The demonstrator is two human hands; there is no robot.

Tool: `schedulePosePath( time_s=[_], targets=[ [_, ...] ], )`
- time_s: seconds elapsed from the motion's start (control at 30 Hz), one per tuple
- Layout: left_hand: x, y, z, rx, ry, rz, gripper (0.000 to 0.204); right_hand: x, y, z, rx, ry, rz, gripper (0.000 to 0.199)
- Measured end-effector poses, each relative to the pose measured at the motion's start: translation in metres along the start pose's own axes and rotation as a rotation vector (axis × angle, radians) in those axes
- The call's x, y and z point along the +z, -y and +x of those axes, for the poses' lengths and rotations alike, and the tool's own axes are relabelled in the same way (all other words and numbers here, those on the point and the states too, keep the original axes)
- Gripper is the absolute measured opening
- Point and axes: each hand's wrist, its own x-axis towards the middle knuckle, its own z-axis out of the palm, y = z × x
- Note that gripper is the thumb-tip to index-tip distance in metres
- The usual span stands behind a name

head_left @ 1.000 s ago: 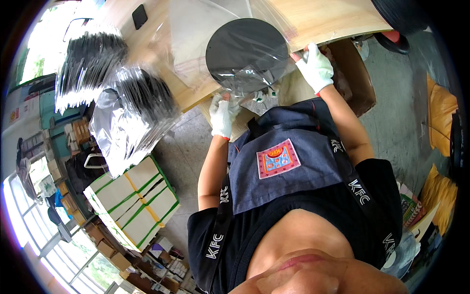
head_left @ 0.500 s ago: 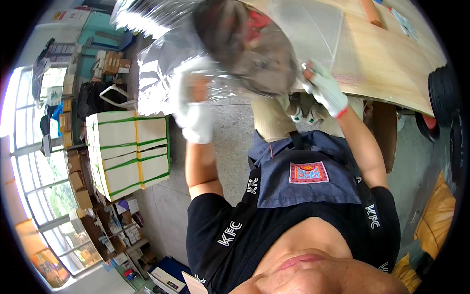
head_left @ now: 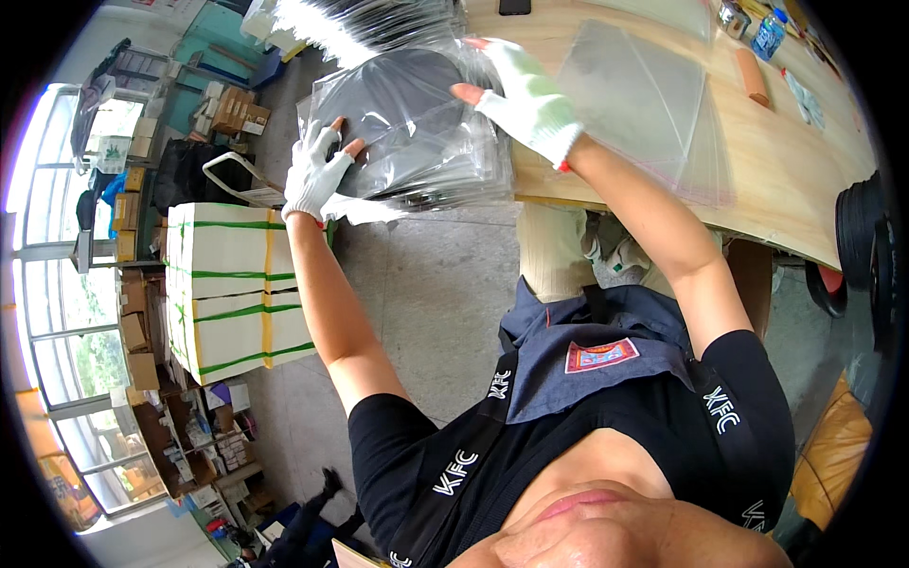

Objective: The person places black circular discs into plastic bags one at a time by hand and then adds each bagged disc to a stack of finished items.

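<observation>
Head view. I see the main item, a black, flat, round disc in a clear, glossy plastic bag (head_left: 417,90), at the upper middle of the frame, left of centre. It lies on top of a thick pile of similar clear-bagged sheets (head_left: 450,196); I cannot tell what supports the pile.

Left grip, a hand in a white knit glove with bare fingertips (head_left: 317,172): at the left edge of the top bag, fingers parted and lightly bent, tips at the film. No closed pinch that I can make out.

Right grip, a matching white-gloved hand (head_left: 532,102): at the upper right of the pile, thumb and forefinger spread well apart, nothing visible between them. Whether its tips press on the film I cannot tell.

Handling, my estimate: one bagged disc should be light, the disc fairly stiff, the film soft, slippery and quick to crease. Best hold: both side edges, pinching through to the disc's rim; loose film alone could slide or tear.

Surroundings: pale wood-grain counter (head_left: 805,185) across the upper right, carrying flat, empty-looking clear plastic sleeves (head_left: 634,95) just right of the right grip. A second pile of shiny bagged sheets (head_left: 369,24) stands at the top edge. A white block-shaped bundle with green and yellow straps (head_left: 237,248) sits at middle left, below the left grip.
</observation>
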Motion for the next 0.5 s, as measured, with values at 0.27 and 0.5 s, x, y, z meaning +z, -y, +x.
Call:
schedulePosePath(
  time_s=[0.27, 0.5],
  targets=[
    [0.050, 0.026, -0.006, -0.047, -0.167, -0.490, 0.058, 0.057, -0.008, -0.011, -0.173, 0.268, -0.228, 0.050],
    [0.040, 0.017, -0.001, 0.002, -0.148, -0.352, 0.061, 0.053, -0.006, -0.010, -0.152, 0.275, -0.251, 0.051]
  ],
)
